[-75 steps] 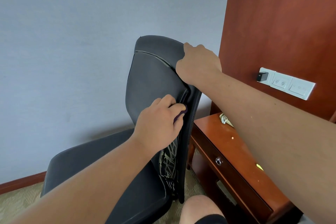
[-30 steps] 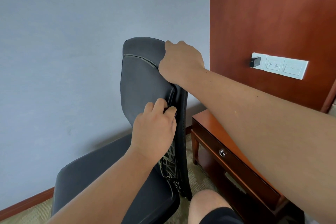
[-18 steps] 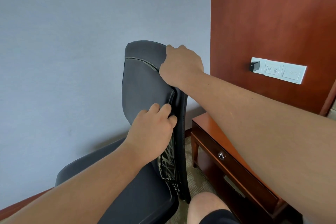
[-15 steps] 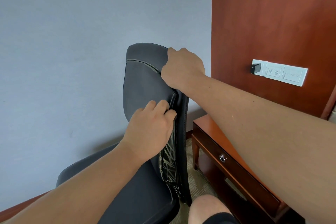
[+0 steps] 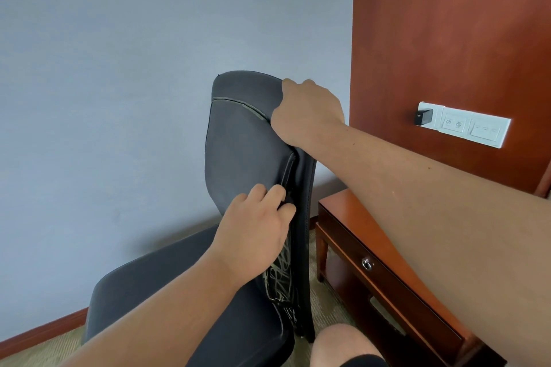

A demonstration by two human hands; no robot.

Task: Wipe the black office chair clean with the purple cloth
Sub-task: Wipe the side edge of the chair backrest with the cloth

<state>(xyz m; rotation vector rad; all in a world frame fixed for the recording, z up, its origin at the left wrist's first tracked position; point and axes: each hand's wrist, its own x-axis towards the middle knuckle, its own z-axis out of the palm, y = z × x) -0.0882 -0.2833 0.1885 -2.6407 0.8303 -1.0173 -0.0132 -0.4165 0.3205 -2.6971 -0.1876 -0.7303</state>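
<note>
Gripping the top right corner of the black office chair (image 5: 238, 143), my right hand (image 5: 307, 113) is curling its fingers over the backrest's edge and holding it fast, as I am following the feed from afar. My left hand (image 5: 256, 232) is pressing against the right side seam of the backrest lower down, fingers bent and bunched at the seam. Whether the purple cloth is tucked beneath them I cannot tell, since only a dark sliver is showing between fingertip and thumb. The chair is standing in the middle of the scene, backrest upright, its seat (image 5: 167, 286) reaching toward the near left, with the grey wall (image 5: 119, 98) behind it. Frayed pale threads (image 5: 280, 277) are hanging in the open side of the backrest just below the left hand. A reddish wooden table (image 5: 351, 211) with a drawer knob (image 5: 366, 264) is sitting just right of the chair. A white switch panel (image 5: 477, 128) with a black plug (image 5: 423, 117) is showing on the wood panelling (image 5: 447, 39) at far right. A bare knee (image 5: 343, 343) is showing at the near edge, right of the seat, and patterned carpet (image 5: 44, 350) is lying at near left.
</note>
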